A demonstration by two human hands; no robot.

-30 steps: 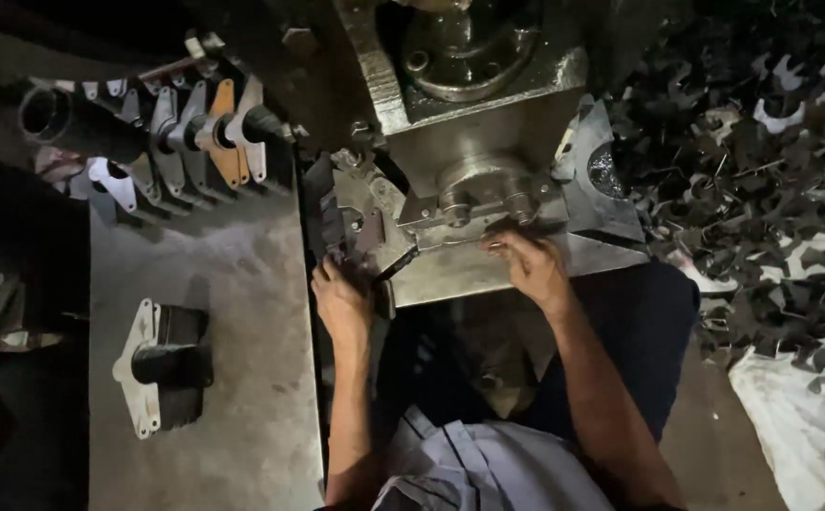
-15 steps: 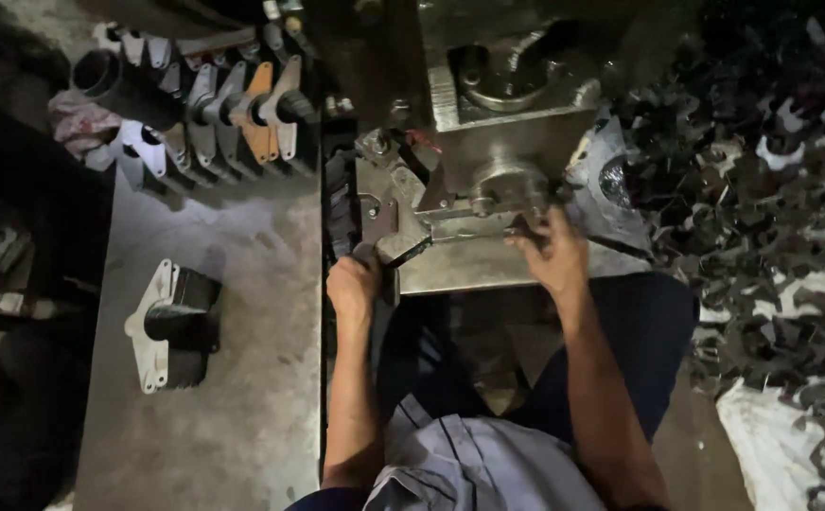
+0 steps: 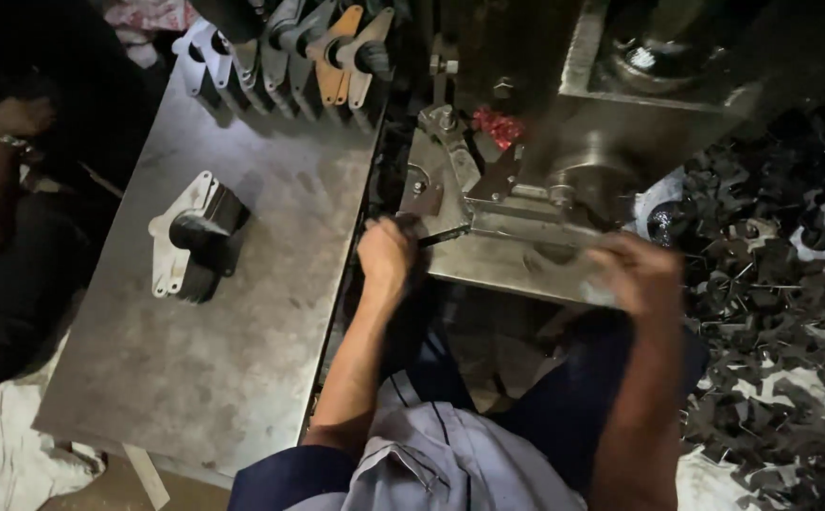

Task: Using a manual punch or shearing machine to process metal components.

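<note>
The small dark metal piece [image 3: 429, 237] sits at the left edge of the press bed [image 3: 512, 270], pinched by the left hand [image 3: 386, 257]. The right hand [image 3: 641, 274] is blurred, so I cannot tell its grip. Better to keep fingers away from the die [image 3: 573, 185]. On the worktop [image 3: 242, 312] stands one white bracket [image 3: 190, 237]; about six stamped plates [image 3: 289, 43] hang on a rod; countless scraps [image 3: 772, 284] lie at right.

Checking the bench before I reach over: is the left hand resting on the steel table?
No, the left hand is at the press, off the table edge.
</note>
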